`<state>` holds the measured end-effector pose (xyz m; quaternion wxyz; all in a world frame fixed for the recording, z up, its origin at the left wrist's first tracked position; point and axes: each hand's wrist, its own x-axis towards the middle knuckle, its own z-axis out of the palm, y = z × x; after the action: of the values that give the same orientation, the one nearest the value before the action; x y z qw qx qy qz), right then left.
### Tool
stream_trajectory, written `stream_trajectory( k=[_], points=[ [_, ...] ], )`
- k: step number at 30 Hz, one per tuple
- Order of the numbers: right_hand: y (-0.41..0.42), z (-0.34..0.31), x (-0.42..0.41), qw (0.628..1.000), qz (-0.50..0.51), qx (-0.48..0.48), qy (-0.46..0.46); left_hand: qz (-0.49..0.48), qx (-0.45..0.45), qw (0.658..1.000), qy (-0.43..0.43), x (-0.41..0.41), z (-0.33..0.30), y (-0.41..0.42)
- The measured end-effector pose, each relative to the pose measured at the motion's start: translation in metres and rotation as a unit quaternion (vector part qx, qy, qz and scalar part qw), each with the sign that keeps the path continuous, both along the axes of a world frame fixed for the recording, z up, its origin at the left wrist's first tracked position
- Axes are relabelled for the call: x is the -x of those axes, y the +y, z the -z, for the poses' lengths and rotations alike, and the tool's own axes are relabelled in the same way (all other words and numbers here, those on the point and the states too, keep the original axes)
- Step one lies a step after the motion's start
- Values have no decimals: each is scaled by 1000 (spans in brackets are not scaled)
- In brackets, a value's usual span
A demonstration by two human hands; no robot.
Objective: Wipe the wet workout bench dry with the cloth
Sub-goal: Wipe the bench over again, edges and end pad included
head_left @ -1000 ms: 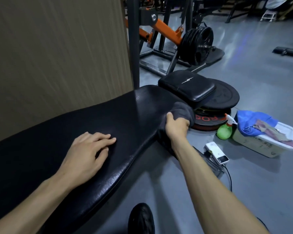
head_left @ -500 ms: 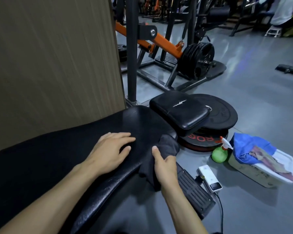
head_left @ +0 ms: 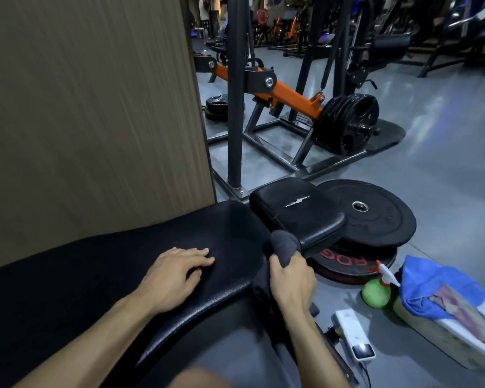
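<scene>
The left hand [head_left: 174,278] lies flat on the black padded workout bench [head_left: 95,275], palm down, fingers straight and close together, pressing on the pad. Just to its right, the right hand [head_left: 291,281] grips a dark grey cloth [head_left: 283,246] at the bench's right edge; the fingers curl round the fabric, a bunched end of which sticks up above the knuckles while the rest hangs down beside the pad's edge. Just beyond the right hand sits a smaller black seat pad [head_left: 294,211] with a torn patch in its cover, partly overlapping a stack of black weight plates [head_left: 375,219] on the floor. To the right of the right hand stand a green spray bottle [head_left: 375,292] and a white tub [head_left: 443,334] draped with a blue cloth [head_left: 431,284]. A white device [head_left: 353,340] lies on the floor near the right wrist.
</scene>
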<state>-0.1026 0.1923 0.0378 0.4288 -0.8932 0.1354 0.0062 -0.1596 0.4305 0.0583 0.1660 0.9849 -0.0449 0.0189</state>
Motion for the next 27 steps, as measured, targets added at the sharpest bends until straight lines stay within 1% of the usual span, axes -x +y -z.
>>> stream_trajectory(
  k=[3,4,5,7,8,10,12,15,17,18,19,21,23,24,25,27],
  points=[
    [-5,-6,2,996,-33,70,-42,-16,8,1000,-2,-1,-4,-4],
    [-8,-5,4,995,-38,75,-60,-18,8,1000,-5,-2,-4,-4],
    [-14,-2,9,995,-39,59,-75,-16,4,1000,-9,-3,-4,-5],
    [-26,0,21,991,-25,-37,-125,-9,1,1000,-10,-3,-6,-5],
    [-30,-4,28,985,-15,-90,-148,-4,2,1000,-9,-6,-7,-4],
    [-33,-16,34,968,3,-164,-189,8,-4,1000,-12,-15,-12,0],
    [-39,-23,27,947,81,-224,-216,22,-2,1000,-21,-27,-16,-1],
    [-57,-20,15,899,233,-285,-237,49,22,997,-55,-46,-18,-13],
    [-65,-11,17,873,289,-298,-255,62,26,996,-60,-58,-14,-22],
    [-66,-5,17,868,299,-298,-260,66,25,996,-52,-64,-10,-25],
    [-64,1,15,870,298,-297,-256,71,22,996,-47,-69,-6,-28],
    [-50,14,6,894,261,-287,-225,70,23,996,-54,-78,0,-33],
    [-24,27,-10,929,166,-271,-188,57,34,995,-72,-84,6,-36],
    [-10,31,-18,945,125,-247,-173,50,40,995,-79,-86,8,-37],
    [3,34,-27,957,106,-216,-161,46,46,994,-85,-87,10,-38],
    [18,35,-46,963,127,-187,-149,41,59,993,-92,-88,13,-37]
  ],
)
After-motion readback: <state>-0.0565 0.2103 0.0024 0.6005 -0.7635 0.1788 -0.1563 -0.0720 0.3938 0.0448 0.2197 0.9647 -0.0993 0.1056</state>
